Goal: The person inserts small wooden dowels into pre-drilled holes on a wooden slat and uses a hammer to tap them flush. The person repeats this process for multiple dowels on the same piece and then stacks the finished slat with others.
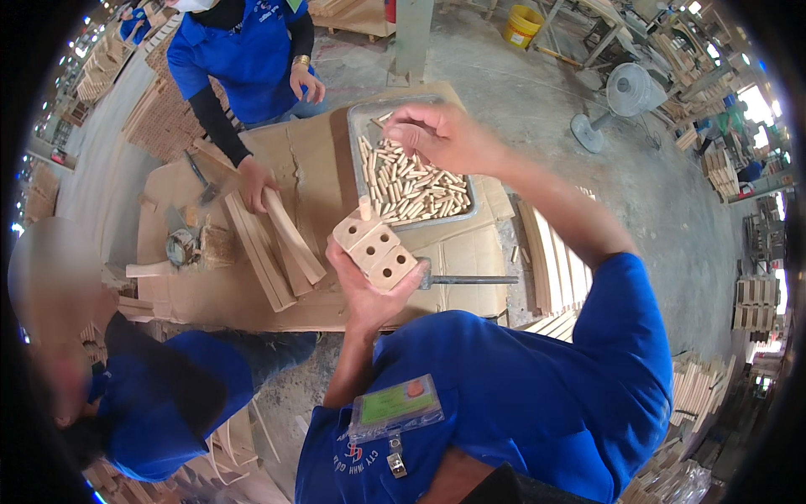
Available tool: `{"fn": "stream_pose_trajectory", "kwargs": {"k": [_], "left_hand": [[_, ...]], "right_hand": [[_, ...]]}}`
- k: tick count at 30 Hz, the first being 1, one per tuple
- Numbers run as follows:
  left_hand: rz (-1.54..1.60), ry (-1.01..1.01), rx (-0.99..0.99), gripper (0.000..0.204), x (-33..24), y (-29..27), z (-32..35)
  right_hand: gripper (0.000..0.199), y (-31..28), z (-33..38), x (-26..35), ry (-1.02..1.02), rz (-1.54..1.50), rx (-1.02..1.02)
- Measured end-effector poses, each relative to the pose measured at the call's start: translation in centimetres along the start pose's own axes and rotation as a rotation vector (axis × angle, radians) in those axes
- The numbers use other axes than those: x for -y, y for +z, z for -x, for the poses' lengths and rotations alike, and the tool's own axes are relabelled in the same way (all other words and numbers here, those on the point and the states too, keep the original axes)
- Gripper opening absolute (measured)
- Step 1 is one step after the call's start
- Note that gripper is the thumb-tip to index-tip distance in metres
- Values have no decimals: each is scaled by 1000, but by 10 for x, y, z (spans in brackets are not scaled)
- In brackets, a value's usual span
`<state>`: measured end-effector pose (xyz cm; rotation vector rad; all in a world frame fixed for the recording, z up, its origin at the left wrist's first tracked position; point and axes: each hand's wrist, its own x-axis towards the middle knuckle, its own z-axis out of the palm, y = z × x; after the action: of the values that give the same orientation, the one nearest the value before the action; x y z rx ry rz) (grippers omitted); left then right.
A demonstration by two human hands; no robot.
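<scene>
My left hand (372, 290) is wrapped round three drilled wooden pieces (374, 250), pressed side by side with round holes facing up. A wooden dowel (364, 207) stands upright in a hole at their far end. Beyond them sits a grey metal tray (353, 139) heaped with short wooden dowels (411, 189). My right hand (432, 134) is over the tray's far part, its fingers curled together and slightly blurred; whatever they may hold is hidden. A hammer (470, 280) lies just right of my left hand, its head partly covered.
Cardboard (327, 181) covers the table. Across it, a co-worker's hand (256, 181) grips a curved wooden slat (291, 235) beside other slats. Another hammer (201, 181) lies at the far left. A second co-worker (180, 395) is close on my left. Stacked wood (550, 260) stands right of the table.
</scene>
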<state>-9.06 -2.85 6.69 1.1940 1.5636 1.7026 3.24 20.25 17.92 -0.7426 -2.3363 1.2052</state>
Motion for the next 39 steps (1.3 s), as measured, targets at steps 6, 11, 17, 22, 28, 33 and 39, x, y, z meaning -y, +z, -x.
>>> {"fn": "stream_pose_trajectory", "kwargs": {"k": [6,11,17,22,28,33,39], "left_hand": [[74,4,-4,127,17,-4,3],[41,-46,-56,133,31,-14,6],[-42,-90,38,132,5,-14,-11],[-32,-126,-13,133,1,-13,-6],[43,-111,-17,132,4,-12,-8],[-39,-24,-18,130,21,-18,-6],[151,-98,67,109,-10,-7,-16]], "right_hand": [[55,52,37,-239,336,845,185],[63,93,42,-243,262,734,83],[42,77,44,-247,230,778,68],[29,80,49,-239,149,831,61],[27,76,45,-225,177,833,92],[15,61,25,-178,206,426,-102],[12,-8,13,4,-62,20,-164]]}}
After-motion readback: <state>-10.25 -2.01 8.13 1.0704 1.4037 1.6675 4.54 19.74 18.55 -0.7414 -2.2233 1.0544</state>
